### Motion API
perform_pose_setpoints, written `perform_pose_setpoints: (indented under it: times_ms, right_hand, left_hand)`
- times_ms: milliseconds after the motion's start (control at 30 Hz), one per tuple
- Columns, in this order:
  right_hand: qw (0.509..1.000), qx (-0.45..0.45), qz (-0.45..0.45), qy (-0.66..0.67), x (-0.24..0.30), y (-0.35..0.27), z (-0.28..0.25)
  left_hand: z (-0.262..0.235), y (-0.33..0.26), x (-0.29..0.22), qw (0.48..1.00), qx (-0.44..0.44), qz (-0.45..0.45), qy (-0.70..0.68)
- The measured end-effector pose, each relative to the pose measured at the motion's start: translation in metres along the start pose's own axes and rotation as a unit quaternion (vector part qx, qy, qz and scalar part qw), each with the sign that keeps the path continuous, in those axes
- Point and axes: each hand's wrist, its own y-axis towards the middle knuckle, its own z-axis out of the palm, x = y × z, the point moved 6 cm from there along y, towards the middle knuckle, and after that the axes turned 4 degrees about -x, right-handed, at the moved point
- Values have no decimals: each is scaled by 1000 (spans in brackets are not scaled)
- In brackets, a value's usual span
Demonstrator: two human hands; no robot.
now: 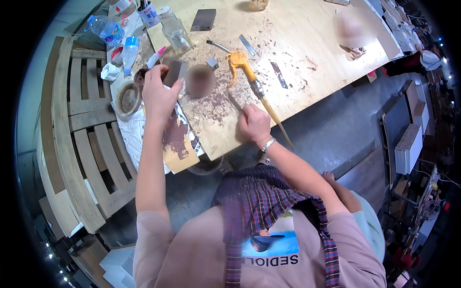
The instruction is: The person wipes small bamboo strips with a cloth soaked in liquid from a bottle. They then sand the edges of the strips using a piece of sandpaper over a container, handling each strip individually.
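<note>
Wooden pallet (93,120) stands along the left of my head view. Beside it, the plywood bench (307,33), littered with brown flakes, thickest in the middle.

On the bench, yellow air gun (240,60), its hose running toward the near edge. Brown-smeared paper (185,161) lies at the near left corner. Glass jar (176,34) and round bowl (119,103) on the left.

Left hand (158,93): thumb and fingers pinch a grey-brown block (174,72) by its side, above the bench's left part. Whether its underside touches anything, I can't tell.

Right hand (256,124): fingers curled tight, pinching a thin blade (234,102) near one end. The free end points forward and left over the flakes; can't make out contact with the wood.

Handling, as I judge it: keep the left grip on the block's sides, leaving its broad face bare and fingertips off any edge the blade might meet. Hold the blade low and nearly flat, pressure even, strokes short and away from the left thumb. Two hands this far apart would want the block steadied first.

Smallest: a metal cube (212,63), just beside the air gun. Worth keeping both wrists clear of it and the hose.
</note>
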Motion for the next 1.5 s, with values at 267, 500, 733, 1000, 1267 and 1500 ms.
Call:
perform_pose_setpoints:
  times_ms: [267, 500, 733, 1000, 1267, 1500]
  right_hand:
    - [869, 225, 302, 322, 37, -52, -8]
    - [737, 272, 480, 391, 57, -105, 13]
    - [680, 202, 552, 438, 48, -116, 20]
    - [628, 277, 543, 483, 46, -125, 32]
    - [698, 273, 528, 400, 46, -124, 33]
    - [711, 258, 534, 377, 51, -124, 29]
  left_hand:
    - [-9, -137, 12, 977, 30, -118, -178]
    - [-17, -180, -5, 993, 32, -58, -100]
    - [14, -192, -25, 997, 66, 21, -20]
    - [22, -197, -30, 996, 72, 57, 3]
    - [35, -179, -31, 993, 44, 92, 66]
    - [30, -198, -34, 992, 40, 97, 75]
